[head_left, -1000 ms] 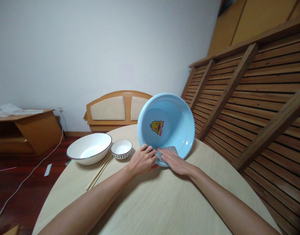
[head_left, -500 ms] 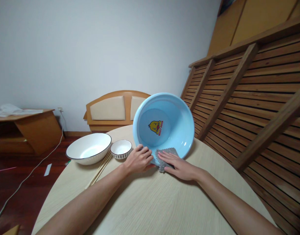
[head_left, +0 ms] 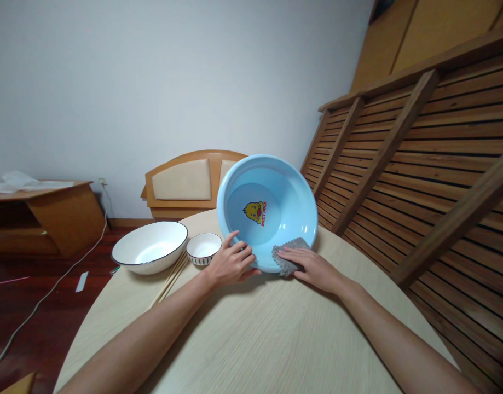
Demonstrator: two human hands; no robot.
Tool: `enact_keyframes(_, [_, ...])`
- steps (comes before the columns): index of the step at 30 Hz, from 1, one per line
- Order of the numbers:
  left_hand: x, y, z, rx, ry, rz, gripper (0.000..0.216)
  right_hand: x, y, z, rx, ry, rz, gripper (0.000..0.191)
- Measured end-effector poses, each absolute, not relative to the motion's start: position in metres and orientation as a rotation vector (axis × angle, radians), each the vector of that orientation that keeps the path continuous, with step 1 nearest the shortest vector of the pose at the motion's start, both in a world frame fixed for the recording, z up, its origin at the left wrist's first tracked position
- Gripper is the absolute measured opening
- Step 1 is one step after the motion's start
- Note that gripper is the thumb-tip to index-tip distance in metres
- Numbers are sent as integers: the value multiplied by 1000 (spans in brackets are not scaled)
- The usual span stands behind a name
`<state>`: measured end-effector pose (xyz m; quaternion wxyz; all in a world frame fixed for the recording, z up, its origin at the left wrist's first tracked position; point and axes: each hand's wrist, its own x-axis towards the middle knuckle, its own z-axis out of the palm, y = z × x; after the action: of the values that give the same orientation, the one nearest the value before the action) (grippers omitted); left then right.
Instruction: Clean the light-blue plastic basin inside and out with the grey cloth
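A light blue plastic basin (head_left: pixel 284 191) with a yellow duck print stands tilted on its edge on the round wooden table (head_left: pixel 255 339), its inside facing me. My left hand (head_left: pixel 230 264) grips the basin's lower left rim, fingers curled round it. My right hand (head_left: pixel 312 265) lies flat with fingers together, pressing a grey cloth (head_left: pixel 288 257) against the basin's lower right rim.
A large white bowl (head_left: pixel 149 253) and a small patterned bowl (head_left: pixel 203 249) sit left of the basin, with chopsticks (head_left: pixel 169 278) lying beside them. A padded wooden bench (head_left: pixel 185 183) stands behind the table. A slatted wooden frame (head_left: pixel 419 164) leans on the right. A cable runs over the floor at left.
The basin has turned and shifted a little to the left. My right hand has slid the grey cloth from the rim's bottom middle to its lower right side.
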<state>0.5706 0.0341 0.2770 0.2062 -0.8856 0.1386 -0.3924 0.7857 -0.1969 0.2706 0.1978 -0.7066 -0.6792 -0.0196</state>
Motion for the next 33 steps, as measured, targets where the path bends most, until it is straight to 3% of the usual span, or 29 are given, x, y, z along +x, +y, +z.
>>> enact_keyframes(6, [570, 19, 279, -2430, 382, -1219, 24, 790, -194, 263, -1925, -1928, -174, 84])
enact_keyframes(11, [578, 0, 272, -2445, 311, -1190, 40, 781, -189, 258, -1858, -1888, -174, 84])
enact_keyframes(18, [580, 5, 267, -2444, 290, -1144, 23, 763, -182, 266, -1776, -1960, -77, 85])
enact_keyframes(33, [575, 8, 267, -2457, 294, -1091, 22, 790, -196, 267, -1875, -1989, -24, 82])
